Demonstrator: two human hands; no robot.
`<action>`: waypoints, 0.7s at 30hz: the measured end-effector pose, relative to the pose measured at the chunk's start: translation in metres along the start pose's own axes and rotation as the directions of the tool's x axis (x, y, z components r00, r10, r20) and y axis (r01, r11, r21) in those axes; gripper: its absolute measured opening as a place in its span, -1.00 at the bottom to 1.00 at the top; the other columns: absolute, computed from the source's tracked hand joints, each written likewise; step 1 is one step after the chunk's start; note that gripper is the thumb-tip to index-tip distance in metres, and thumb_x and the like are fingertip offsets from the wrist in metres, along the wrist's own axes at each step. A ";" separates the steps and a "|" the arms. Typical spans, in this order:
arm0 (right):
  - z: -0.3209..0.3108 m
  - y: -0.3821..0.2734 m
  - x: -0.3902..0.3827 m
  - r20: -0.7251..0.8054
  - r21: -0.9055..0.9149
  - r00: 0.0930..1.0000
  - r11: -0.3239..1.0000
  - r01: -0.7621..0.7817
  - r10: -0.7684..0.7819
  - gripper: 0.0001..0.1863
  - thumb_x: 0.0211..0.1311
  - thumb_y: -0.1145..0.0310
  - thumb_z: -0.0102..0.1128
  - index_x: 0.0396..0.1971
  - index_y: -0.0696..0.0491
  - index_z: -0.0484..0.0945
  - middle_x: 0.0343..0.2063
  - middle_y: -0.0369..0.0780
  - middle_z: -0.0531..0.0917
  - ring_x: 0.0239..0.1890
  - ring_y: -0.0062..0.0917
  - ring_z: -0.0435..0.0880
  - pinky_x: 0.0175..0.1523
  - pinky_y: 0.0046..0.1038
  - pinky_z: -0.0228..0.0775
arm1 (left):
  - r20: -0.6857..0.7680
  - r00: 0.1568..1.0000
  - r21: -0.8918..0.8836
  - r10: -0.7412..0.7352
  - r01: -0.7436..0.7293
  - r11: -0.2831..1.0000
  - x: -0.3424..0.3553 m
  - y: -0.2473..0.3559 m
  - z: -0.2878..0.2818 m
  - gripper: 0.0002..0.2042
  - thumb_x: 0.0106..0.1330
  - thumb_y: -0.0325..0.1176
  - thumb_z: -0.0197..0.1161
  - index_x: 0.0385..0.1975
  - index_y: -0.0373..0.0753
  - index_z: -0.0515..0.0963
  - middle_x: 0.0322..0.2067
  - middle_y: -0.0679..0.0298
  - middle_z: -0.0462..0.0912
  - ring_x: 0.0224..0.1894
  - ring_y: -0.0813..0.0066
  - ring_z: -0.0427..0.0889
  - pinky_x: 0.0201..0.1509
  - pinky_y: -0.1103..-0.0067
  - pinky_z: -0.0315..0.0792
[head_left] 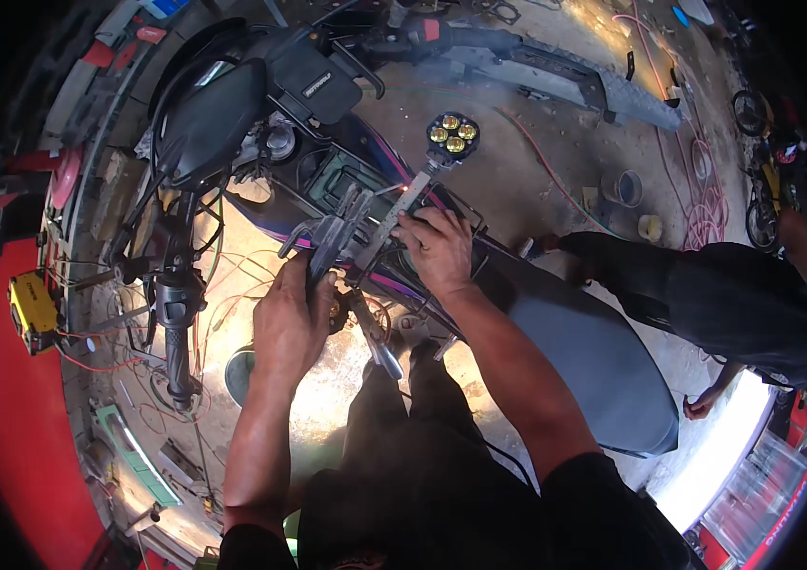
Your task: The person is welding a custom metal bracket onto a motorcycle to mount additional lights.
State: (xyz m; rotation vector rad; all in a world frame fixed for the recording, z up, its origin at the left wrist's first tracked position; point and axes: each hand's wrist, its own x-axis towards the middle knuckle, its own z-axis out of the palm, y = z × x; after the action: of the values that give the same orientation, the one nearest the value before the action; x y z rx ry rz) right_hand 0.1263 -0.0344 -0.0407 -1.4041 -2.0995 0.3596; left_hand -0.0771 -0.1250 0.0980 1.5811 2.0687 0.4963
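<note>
My left hand (291, 318) is closed around a dark welding electrode holder (332, 242). A thin rod (385, 191) sticks out of its jaws, and the rod's far end glows orange beside a flat metal bar (399, 211). My right hand (437, 249) grips that bar from the right, fingers bent over it. At the bar's far end sits a round black lamp (452, 138) with several yellow lenses. Below the holder a silver clamp-like metal piece (377, 337) points toward me; what it attaches to is partly hidden by my left hand. All this is above the motorcycle's dark body (356, 180).
The long black seat (584, 361) extends to the right. Handlebar grip (178, 356) and cables stand at left, near a yellow box-shaped machine (33, 312). A co-worker in dark clothes (708, 294) bends at right. A bucket (624, 188) and pink hose coils (706, 223) lie beyond.
</note>
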 end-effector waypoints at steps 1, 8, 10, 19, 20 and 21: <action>0.001 0.000 0.000 0.000 -0.001 1.000 1.000 0.001 -0.001 -0.74 0.05 0.16 0.43 -0.20 -0.21 0.76 -0.28 -0.43 0.59 -0.14 -0.46 0.55 -0.04 -0.24 0.28 | 0.011 1.000 0.009 -0.002 0.002 1.000 0.000 0.000 0.000 -0.58 0.40 -0.26 0.21 0.14 -0.39 0.43 -0.20 -0.17 0.66 -0.23 -0.14 0.70 -0.16 0.17 0.54; 0.000 0.000 -0.001 0.002 0.006 1.000 1.000 -0.008 0.008 -0.74 0.08 0.14 0.42 -0.20 -0.20 0.77 -0.28 -0.43 0.59 -0.15 -0.46 0.55 -0.04 -0.22 0.29 | 0.030 1.000 -0.010 -0.003 0.003 1.000 0.001 0.001 0.001 -0.57 0.41 -0.25 0.21 0.14 -0.40 0.43 -0.21 -0.15 0.67 -0.22 -0.12 0.70 -0.15 0.17 0.54; -0.001 0.000 -0.001 0.007 0.007 1.000 1.000 -0.011 0.011 -0.74 0.08 0.14 0.42 -0.20 -0.20 0.77 -0.28 -0.43 0.59 -0.15 -0.46 0.55 -0.04 -0.22 0.29 | 0.034 0.999 -0.014 -0.008 0.009 1.000 0.001 0.003 0.000 -0.57 0.41 -0.25 0.21 0.15 -0.41 0.43 -0.21 -0.15 0.67 -0.23 -0.12 0.70 -0.16 0.17 0.54; -0.002 0.000 0.000 0.005 0.007 1.000 1.000 -0.014 0.014 -0.77 0.10 0.15 0.39 -0.21 -0.21 0.77 -0.29 -0.43 0.59 -0.14 -0.48 0.55 -0.02 -0.25 0.30 | 0.047 0.999 0.013 -0.025 0.025 1.000 0.002 0.008 0.001 -0.61 0.41 -0.27 0.22 0.12 -0.38 0.45 -0.22 -0.12 0.68 -0.18 -0.07 0.70 -0.11 0.23 0.52; -0.001 0.000 0.000 0.021 0.005 1.000 1.000 -0.020 0.020 -0.78 0.10 0.16 0.39 -0.22 -0.22 0.77 -0.29 -0.44 0.60 -0.12 -0.49 0.56 0.00 -0.26 0.30 | 0.046 0.999 0.014 -0.027 0.026 1.000 0.002 0.007 0.001 -0.61 0.41 -0.27 0.22 0.12 -0.38 0.45 -0.22 -0.12 0.68 -0.18 -0.07 0.70 -0.11 0.23 0.52; -0.002 -0.001 0.001 0.038 0.002 0.999 1.000 -0.026 0.025 -0.79 0.11 0.17 0.38 -0.23 -0.23 0.77 -0.29 -0.45 0.61 -0.10 -0.50 0.56 0.03 -0.27 0.30 | 0.047 0.998 0.010 -0.030 0.029 1.000 0.002 0.006 0.001 -0.61 0.41 -0.28 0.22 0.13 -0.38 0.45 -0.21 -0.12 0.68 -0.16 -0.07 0.70 -0.10 0.23 0.52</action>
State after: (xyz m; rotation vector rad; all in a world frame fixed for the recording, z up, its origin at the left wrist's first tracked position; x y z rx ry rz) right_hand 0.1259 -0.0340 -0.0384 -1.4343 -2.1120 0.4015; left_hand -0.0723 -0.1215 0.1001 1.5501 2.0591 0.4360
